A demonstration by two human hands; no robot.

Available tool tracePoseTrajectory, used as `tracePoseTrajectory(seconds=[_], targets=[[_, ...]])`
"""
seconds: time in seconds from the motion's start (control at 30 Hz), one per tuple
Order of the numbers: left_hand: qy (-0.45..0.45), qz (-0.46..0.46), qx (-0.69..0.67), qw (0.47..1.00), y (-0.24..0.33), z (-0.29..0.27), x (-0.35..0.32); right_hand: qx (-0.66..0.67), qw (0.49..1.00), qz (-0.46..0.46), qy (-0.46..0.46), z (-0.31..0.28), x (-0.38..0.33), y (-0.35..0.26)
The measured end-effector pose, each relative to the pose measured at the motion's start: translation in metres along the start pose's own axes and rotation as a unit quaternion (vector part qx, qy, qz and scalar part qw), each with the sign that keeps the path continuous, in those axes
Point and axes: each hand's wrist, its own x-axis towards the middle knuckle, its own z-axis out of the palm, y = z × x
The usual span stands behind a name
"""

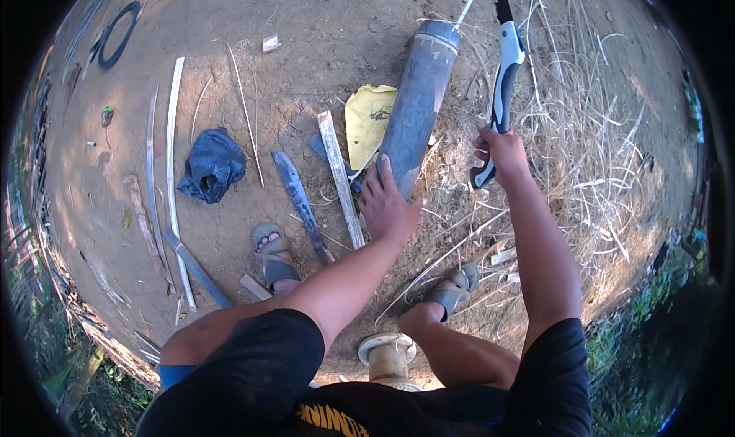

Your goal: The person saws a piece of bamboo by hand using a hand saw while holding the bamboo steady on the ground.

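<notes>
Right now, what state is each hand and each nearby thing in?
left hand: open, palm resting on the lower end of the bamboo section
right hand: shut on the saw handle
folding saw: unfolded, blade pointing away from the person
bamboo section: lying on the ground, uncut
machete: lying flat on the dirt, not held
blue plastic bag: crumpled on the ground

A single head-worn fisheye view looks steeply down from close above the person's own knees and sandalled feet, facing bare dirt ground [329, 23] that fills the frame's centre, with straight edges bending toward the dark circular rim.
</notes>
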Motion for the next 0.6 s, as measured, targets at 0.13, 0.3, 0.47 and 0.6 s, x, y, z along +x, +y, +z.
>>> tracePoseTrajectory(seconds=[0.13, 0.3, 0.47, 0.6], targets=[[-0.023, 0.032, -0.019, 0.999, 0.000, -0.028, 0.037, 0.019, 0.998, -0.068, -0.001, 0.000, -0.001, -0.018], [-0.098, 0.122, -0.157, 0.975, -0.067, -0.034, 0.048, 0.085, 0.994, -0.045, -0.056, 0.001, -0.036, 0.025], [-0.351, 0.109, -0.373, 0.852, -0.067, -0.074, 0.043, 0.046, 0.998, -0.034, -0.021, -0.052, -0.069, 0.037], [-0.466, 0.104, -0.363, 0.800, -0.066, -0.079, 0.043, -0.030, 0.998, -0.042, 0.022, -0.102, -0.104, 0.053]])
